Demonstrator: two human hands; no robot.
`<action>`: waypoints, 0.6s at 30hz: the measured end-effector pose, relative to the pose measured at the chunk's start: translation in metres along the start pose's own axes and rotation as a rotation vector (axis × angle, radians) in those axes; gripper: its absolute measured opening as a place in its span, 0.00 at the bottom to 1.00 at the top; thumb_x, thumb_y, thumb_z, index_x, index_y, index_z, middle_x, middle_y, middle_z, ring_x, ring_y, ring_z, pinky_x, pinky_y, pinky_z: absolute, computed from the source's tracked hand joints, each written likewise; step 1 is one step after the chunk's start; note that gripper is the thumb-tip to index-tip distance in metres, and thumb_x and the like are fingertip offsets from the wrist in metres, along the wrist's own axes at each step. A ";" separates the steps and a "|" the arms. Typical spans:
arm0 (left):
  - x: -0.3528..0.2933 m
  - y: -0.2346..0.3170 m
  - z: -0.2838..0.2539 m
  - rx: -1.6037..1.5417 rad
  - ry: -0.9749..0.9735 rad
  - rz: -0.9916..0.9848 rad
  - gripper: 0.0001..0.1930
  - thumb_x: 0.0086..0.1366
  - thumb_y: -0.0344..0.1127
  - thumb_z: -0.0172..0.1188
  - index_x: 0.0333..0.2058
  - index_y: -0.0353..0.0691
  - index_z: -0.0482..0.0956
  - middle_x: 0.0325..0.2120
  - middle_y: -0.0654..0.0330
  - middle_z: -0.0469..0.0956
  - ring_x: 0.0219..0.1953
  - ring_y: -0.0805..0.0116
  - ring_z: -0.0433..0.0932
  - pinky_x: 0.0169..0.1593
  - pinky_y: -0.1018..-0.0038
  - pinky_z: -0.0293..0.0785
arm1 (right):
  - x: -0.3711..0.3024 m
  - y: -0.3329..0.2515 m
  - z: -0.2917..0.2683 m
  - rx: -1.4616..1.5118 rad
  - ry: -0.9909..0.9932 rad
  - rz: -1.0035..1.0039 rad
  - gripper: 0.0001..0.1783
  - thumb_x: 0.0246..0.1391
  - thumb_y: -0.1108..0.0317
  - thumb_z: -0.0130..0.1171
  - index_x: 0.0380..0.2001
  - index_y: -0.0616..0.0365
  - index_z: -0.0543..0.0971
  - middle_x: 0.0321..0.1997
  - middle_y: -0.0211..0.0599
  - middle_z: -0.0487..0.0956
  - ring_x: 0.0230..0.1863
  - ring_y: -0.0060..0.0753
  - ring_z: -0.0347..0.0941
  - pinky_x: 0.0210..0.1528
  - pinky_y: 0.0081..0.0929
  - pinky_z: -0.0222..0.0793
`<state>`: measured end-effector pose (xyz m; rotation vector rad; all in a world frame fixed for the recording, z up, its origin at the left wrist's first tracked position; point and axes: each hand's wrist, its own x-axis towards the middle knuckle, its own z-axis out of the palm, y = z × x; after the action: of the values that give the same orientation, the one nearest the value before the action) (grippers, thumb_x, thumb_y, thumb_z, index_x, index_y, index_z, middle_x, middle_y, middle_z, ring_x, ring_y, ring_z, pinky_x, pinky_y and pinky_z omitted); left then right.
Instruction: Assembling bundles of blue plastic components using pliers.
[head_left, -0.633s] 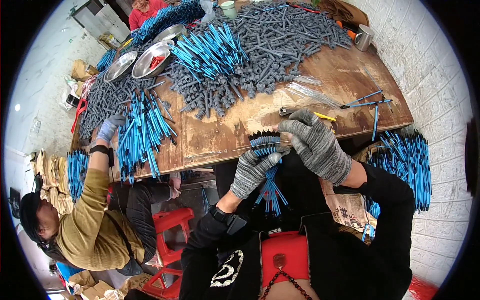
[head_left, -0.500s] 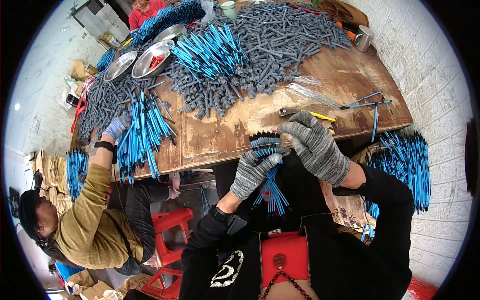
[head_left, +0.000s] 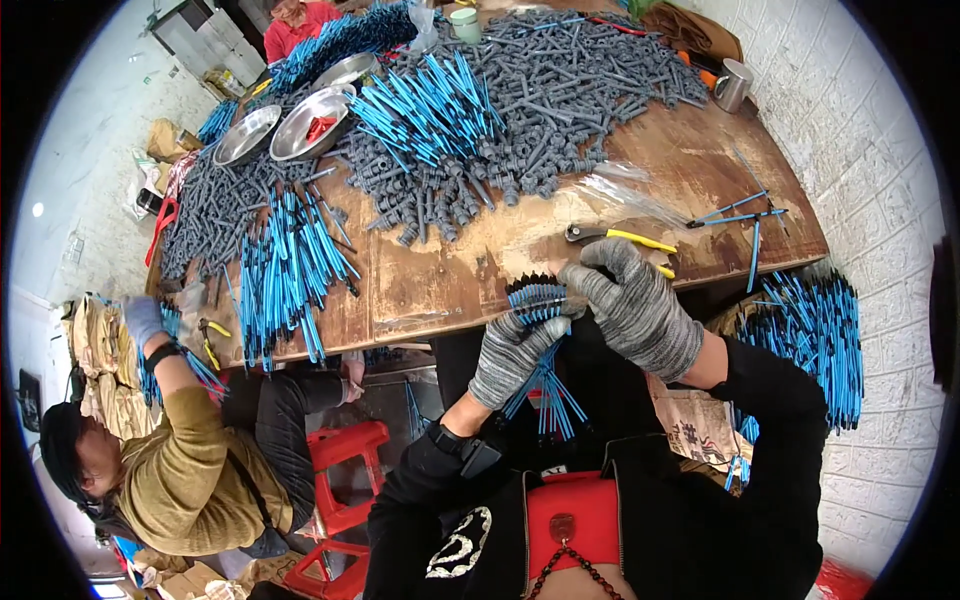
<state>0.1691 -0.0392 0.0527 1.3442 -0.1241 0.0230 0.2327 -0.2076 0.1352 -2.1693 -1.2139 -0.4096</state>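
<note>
My left hand, in a grey knitted glove, is closed around a bundle of thin blue sticks with black ends. The black tips stand in a close row above the fingers, and the lower ends fan out beneath the hand. My right hand, gloved alike, is just right of the row with its fingers bent together. It seems to pinch fine, pale wire at the bundle's edge; the wire is hard to make out. Beyond the right hand, yellow-handled pliers lie on the wooden table.
Grey plastic parts heap over the table, with blue sticks on top. Loose wires lie right of the heap. Metal bowls stand left. More blue sticks fill a bag at right. A co-worker sits at left.
My right hand has shifted slightly down and right from the bundle's tips. The co-worker's gloved hand has moved left, away from the blue sticks on the table, and another pair of pliers shows there.
</note>
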 end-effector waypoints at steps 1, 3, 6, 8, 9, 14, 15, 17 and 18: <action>-0.005 -0.002 0.001 0.042 -0.013 0.041 0.12 0.61 0.27 0.57 0.45 0.34 0.77 0.44 0.60 0.75 0.46 0.71 0.75 0.49 0.74 0.73 | -0.003 -0.002 0.003 0.033 -0.016 0.018 0.17 0.45 0.76 0.57 0.42 0.61 0.76 0.40 0.43 0.72 0.46 0.45 0.69 0.50 0.35 0.67; -0.006 0.001 0.003 0.085 -0.034 0.089 0.12 0.61 0.27 0.57 0.45 0.34 0.77 0.44 0.60 0.75 0.46 0.71 0.75 0.49 0.74 0.73 | -0.004 0.003 0.005 0.058 -0.023 0.035 0.17 0.45 0.76 0.56 0.42 0.61 0.76 0.40 0.43 0.72 0.45 0.45 0.69 0.50 0.35 0.67; -0.004 0.003 0.003 -0.059 -0.016 -0.034 0.12 0.62 0.26 0.57 0.45 0.34 0.77 0.45 0.61 0.74 0.46 0.70 0.75 0.49 0.74 0.73 | -0.002 0.016 0.010 0.193 0.094 -0.053 0.14 0.49 0.77 0.54 0.42 0.60 0.75 0.40 0.43 0.71 0.43 0.45 0.70 0.45 0.34 0.69; -0.003 0.004 0.001 -0.076 -0.015 -0.073 0.12 0.62 0.26 0.56 0.45 0.34 0.76 0.45 0.61 0.75 0.46 0.70 0.75 0.50 0.74 0.73 | 0.004 0.011 0.003 0.169 0.071 -0.040 0.14 0.49 0.77 0.54 0.42 0.60 0.75 0.40 0.44 0.71 0.44 0.45 0.70 0.45 0.35 0.68; -0.003 0.005 0.000 -0.094 -0.016 -0.111 0.12 0.62 0.26 0.56 0.45 0.34 0.76 0.44 0.61 0.75 0.46 0.70 0.75 0.50 0.74 0.73 | 0.007 0.007 -0.001 0.143 0.048 -0.028 0.14 0.50 0.77 0.53 0.42 0.60 0.75 0.40 0.44 0.71 0.44 0.45 0.70 0.46 0.35 0.68; -0.001 0.001 0.005 -0.047 -0.009 0.025 0.13 0.62 0.27 0.57 0.46 0.35 0.76 0.42 0.59 0.77 0.45 0.70 0.76 0.50 0.73 0.73 | 0.004 0.008 0.010 0.110 0.097 -0.060 0.13 0.52 0.74 0.52 0.43 0.60 0.75 0.41 0.44 0.71 0.44 0.46 0.70 0.47 0.35 0.68; 0.000 0.001 0.005 -0.049 -0.010 0.023 0.13 0.62 0.27 0.57 0.46 0.35 0.76 0.42 0.59 0.77 0.45 0.70 0.76 0.50 0.73 0.73 | 0.003 0.009 0.010 0.108 0.096 -0.058 0.13 0.52 0.74 0.52 0.43 0.60 0.75 0.41 0.44 0.71 0.44 0.46 0.70 0.47 0.35 0.68; 0.000 0.004 0.002 -0.110 -0.019 -0.098 0.13 0.62 0.27 0.57 0.46 0.35 0.76 0.41 0.59 0.78 0.45 0.70 0.76 0.50 0.73 0.73 | 0.006 0.008 0.006 0.144 0.074 -0.024 0.13 0.52 0.74 0.52 0.43 0.59 0.75 0.42 0.44 0.71 0.44 0.46 0.70 0.47 0.36 0.68; 0.000 0.005 0.000 -0.141 -0.021 -0.159 0.13 0.62 0.28 0.57 0.46 0.35 0.76 0.41 0.59 0.78 0.45 0.70 0.76 0.50 0.74 0.73 | 0.007 0.007 0.004 0.164 0.062 -0.007 0.13 0.53 0.73 0.51 0.43 0.59 0.75 0.42 0.44 0.71 0.44 0.47 0.70 0.47 0.36 0.68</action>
<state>0.1686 -0.0386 0.0575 1.2104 -0.0356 -0.1324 0.2425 -0.2032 0.1334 -1.9997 -1.1789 -0.3646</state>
